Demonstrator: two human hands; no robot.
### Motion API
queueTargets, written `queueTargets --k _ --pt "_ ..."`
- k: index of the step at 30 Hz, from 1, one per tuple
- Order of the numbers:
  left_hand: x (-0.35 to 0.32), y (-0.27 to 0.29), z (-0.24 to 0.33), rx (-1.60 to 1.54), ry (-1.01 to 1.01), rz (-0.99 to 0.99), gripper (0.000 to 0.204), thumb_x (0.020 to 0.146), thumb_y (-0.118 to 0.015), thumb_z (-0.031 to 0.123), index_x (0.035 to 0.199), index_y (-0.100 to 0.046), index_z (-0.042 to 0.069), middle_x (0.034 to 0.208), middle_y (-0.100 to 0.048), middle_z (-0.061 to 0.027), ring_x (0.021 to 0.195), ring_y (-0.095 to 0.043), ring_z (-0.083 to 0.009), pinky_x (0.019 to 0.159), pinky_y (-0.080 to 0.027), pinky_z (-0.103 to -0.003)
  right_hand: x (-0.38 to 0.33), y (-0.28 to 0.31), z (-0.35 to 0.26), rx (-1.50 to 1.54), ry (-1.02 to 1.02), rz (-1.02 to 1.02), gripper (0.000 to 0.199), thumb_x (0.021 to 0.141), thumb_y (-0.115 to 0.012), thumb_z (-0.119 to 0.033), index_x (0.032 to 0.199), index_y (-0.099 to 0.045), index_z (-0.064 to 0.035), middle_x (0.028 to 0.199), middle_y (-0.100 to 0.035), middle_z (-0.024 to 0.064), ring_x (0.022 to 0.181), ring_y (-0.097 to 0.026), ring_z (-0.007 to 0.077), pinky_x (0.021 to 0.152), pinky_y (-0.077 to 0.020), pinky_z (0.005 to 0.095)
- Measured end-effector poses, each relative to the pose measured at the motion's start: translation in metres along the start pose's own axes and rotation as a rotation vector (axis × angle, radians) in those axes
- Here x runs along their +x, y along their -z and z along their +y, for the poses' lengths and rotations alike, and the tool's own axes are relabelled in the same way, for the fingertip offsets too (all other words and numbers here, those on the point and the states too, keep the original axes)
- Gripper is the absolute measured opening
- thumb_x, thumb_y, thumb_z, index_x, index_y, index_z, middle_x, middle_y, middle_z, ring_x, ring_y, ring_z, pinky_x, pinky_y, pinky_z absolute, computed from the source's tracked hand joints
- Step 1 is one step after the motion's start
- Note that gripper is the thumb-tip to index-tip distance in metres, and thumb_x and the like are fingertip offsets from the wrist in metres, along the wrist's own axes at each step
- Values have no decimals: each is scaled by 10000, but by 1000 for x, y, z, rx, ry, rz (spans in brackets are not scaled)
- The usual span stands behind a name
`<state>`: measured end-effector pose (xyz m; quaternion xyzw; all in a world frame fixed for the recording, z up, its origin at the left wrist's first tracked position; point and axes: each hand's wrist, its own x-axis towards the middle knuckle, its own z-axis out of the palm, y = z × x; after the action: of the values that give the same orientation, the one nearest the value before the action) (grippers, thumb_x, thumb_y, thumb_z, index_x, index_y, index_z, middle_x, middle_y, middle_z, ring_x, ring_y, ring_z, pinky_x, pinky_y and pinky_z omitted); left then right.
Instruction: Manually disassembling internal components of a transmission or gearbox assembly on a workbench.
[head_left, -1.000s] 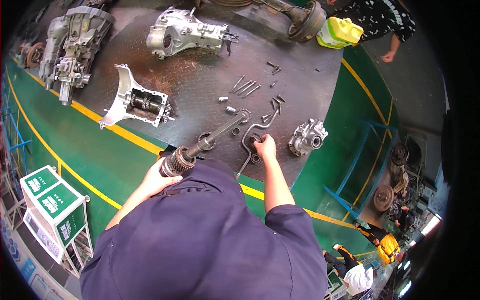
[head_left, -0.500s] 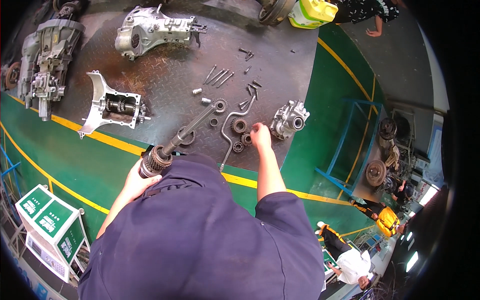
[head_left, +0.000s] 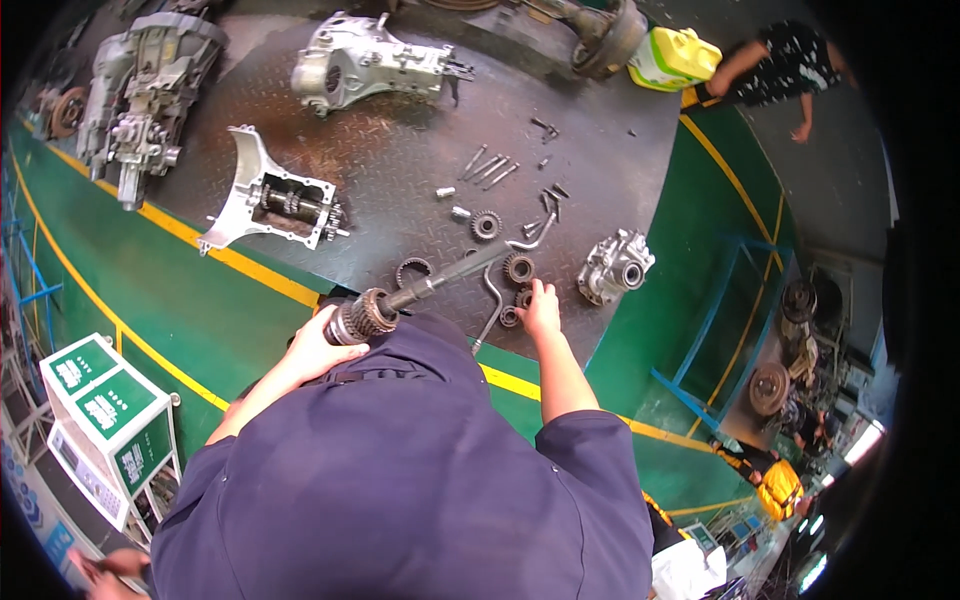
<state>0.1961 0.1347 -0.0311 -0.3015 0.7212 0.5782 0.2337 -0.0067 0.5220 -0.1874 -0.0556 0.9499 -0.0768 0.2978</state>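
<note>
The left hand (head_left: 318, 345) has its fingers wrapped tight around the toothed end of a long grey steel gear shaft (head_left: 420, 292), which slants up and to the right over the dark chequer-plate steel surface (head_left: 400, 150). The right hand (head_left: 541, 310) reaches down among a cluster of small round steel gears (head_left: 519, 268) lying just beside the shaft's far tip, its fingers resting on them, though I cannot tell whether they are closed on one. A bent steel rod (head_left: 490, 300) lies between the hands, and a small silver cast housing (head_left: 614, 266) sits near the right hand.
</note>
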Motion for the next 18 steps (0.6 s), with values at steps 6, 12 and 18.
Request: queueTargets --k 6,12,18 --pt "-2 1 10 120 -18 16 596 711 -910 341 1148 -629 49 1088 -706 -78 1017 -662 -180 947 -516 -360 -2 -12 14 114 -45 16 784 675 -899 -178 1337 -486 -108 1262 -504 220 1157 -573 413 997 -512 462" --pt "1 -1 -14 -33 -46 14 611 725 -910 314 1186 -610 47 1095 -693 -79 1020 -633 -157 940 -503 -335 2 -18 21 248 -70 86 760 669 -875 -196 1314 -488 -93 1280 -498 228 1167 -571 417 1016 -502 454" --pt "-2 5 3 2 -8 -11 618 741 -897 289 1215 -589 37 1129 -685 -82 1056 -619 -160 959 -485 -334 -4 -19 44 728 -4 79 641 802 -796 -131 1364 -489 -102 1206 -574 90 1103 -585 208 891 -538 351"
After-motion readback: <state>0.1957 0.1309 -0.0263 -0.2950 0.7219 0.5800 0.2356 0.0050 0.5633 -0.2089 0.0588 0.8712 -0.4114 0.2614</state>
